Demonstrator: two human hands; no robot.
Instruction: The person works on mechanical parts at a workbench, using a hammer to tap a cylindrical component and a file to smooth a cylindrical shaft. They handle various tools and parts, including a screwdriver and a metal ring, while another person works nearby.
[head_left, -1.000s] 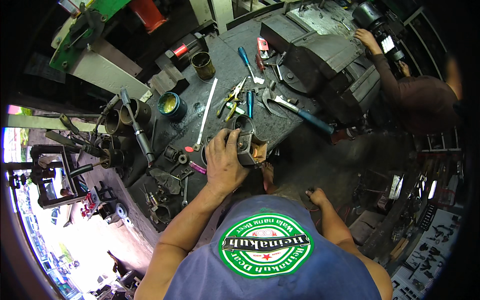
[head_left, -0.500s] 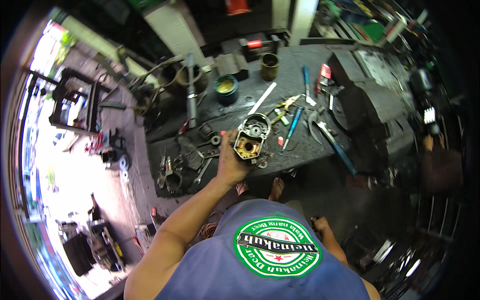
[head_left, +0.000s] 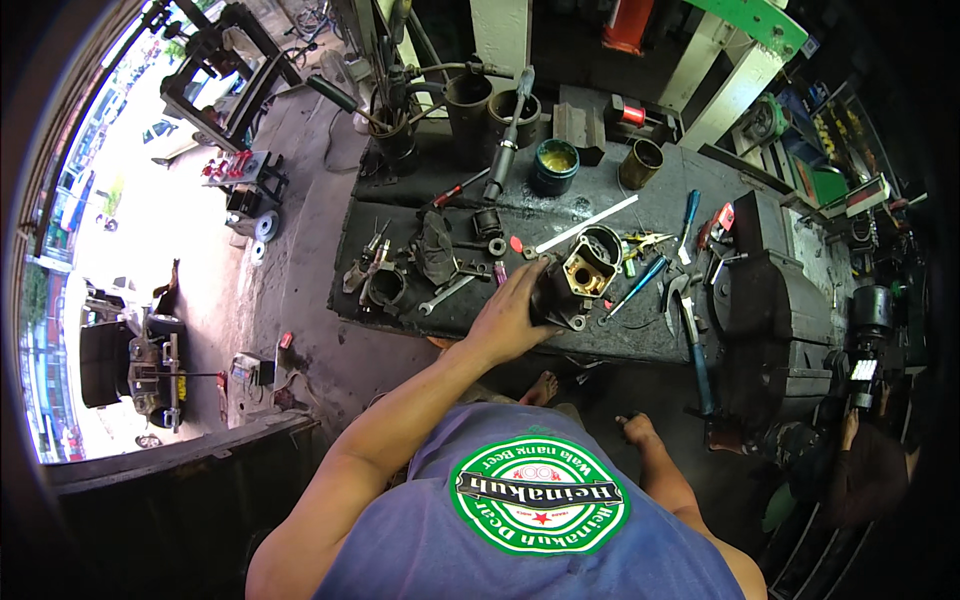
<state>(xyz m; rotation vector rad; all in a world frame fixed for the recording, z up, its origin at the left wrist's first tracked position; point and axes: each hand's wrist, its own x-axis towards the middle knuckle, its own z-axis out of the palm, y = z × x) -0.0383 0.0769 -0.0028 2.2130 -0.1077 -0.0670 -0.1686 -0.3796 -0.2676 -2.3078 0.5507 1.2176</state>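
Left hand (head_left: 512,315): clamped around the side of a metal housing (head_left: 597,284), fingers behind.
Housing: held above the workbench (head_left: 640,335) near its front edge, 2 openings turned up, 1 round, 1 angular with brass-coloured metal inside.
Right hand (head_left: 637,430): below the front edge, well apart from the housing; fingers curled, cannot tell whether around anything.
Front edge, right: bench surface showing between the housing and a blue-handled tool (head_left: 702,375), handle overhanging the edge.
Front edge, left: wrench (head_left: 447,295) lying near.
Blue-green tin (head_left: 555,180): toward the back edge, yellowish paste inside.
Brass-coloured can (head_left: 638,168): right of the tin, too dark inside to tell.
Tool can (head_left: 395,148): by the back left corner, tools standing in it.
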